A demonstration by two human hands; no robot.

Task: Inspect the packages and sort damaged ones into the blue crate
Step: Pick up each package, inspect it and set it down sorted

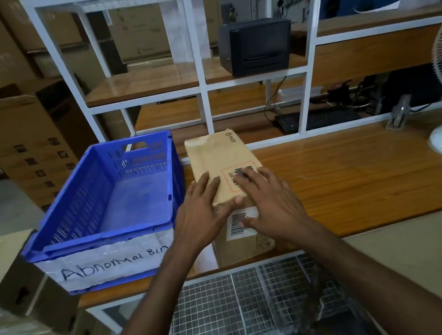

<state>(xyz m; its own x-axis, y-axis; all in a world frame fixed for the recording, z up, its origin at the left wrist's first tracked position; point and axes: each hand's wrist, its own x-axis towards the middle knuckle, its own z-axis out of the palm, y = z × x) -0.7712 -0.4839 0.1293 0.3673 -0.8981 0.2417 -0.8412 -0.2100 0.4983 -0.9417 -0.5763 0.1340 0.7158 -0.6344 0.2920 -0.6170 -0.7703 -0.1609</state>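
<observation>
Bench (352,180): package (212,151) under both hands (202,218) (270,205)

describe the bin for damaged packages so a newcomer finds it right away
On the long wooden workbench in front of the white metal shelf frame, look at the left end. The blue slatted plastic crate sits there, just left of the brown cardboard package. It alone carries a white taped label handwritten "Abnormal Bin".
</observation>
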